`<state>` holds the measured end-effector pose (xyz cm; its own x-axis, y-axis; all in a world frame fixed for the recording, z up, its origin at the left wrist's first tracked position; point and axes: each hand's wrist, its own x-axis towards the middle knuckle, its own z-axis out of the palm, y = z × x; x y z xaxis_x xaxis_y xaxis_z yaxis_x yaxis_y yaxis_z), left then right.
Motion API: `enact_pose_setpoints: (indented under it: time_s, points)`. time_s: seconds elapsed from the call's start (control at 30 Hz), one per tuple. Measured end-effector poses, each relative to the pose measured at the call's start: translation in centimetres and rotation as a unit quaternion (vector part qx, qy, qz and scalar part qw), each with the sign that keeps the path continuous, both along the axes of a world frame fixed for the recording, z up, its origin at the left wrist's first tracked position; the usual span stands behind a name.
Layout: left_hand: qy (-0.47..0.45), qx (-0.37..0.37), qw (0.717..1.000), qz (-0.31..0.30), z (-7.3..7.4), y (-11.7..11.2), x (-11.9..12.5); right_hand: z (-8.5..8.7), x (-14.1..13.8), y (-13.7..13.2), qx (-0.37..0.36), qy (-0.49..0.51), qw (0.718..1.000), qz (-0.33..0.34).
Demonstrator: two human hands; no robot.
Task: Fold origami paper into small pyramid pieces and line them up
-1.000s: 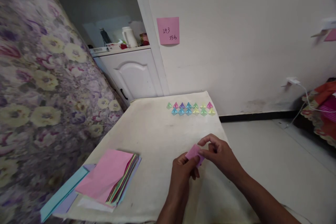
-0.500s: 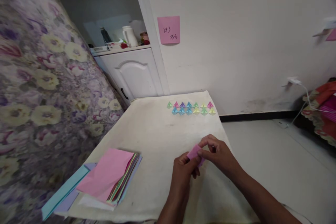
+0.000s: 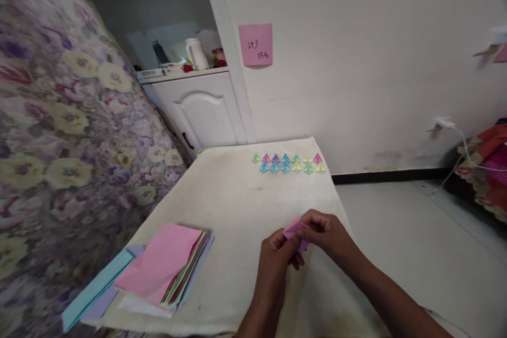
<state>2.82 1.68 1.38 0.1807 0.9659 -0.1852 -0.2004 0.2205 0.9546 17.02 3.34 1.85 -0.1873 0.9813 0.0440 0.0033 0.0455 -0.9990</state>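
Both my hands pinch one small folded piece of pink paper (image 3: 293, 228) just above the cloth-covered table (image 3: 237, 206). My left hand (image 3: 277, 259) grips its near edge with closed fingers. My right hand (image 3: 327, 235) curls over its far side, fingers pressed together. To the left lies a stack of coloured paper sheets (image 3: 166, 266) with a pink sheet on top. At the far end of the table, several small folded paper shapes (image 3: 289, 163) stand in two rows.
A floral-patterned mattress (image 3: 67, 132) leans along the table's left side. Behind are a white cabinet (image 3: 198, 111) with a jug on top and a pink note (image 3: 255, 44) on the wall. Bare floor and a charger cable (image 3: 455, 137) lie to the right.
My right hand's fingers have closed down further over the pink paper, and both hands have dropped slightly toward the table. Nothing else has moved.
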Motion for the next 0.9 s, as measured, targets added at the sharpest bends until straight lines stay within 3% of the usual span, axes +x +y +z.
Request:
enact_pose_setpoints:
  time_s: [0.17, 0.4, 0.73, 0.9]
  points:
    - [-0.031, -0.008, 0.999, -0.021, 0.5, -0.1, -0.3, 0.4, 0.0, -0.3, 0.021, 0.003, 1.000, 0.001]
    - [-0.063, -0.034, 0.997, -0.031, 0.6, 0.2, -0.6, 1.3, 0.0, -0.7, 0.109, -0.093, 0.990, -0.017]
    - [-0.143, -0.052, 0.988, -0.035, 0.9, 0.1, -1.0, 0.8, 0.3, -0.8, 0.138, -0.084, 0.987, 0.004]
    - [-0.094, -0.040, 0.994, -0.031, 0.9, 0.1, -0.8, 0.8, 0.0, -0.8, 0.143, -0.091, 0.985, 0.004]
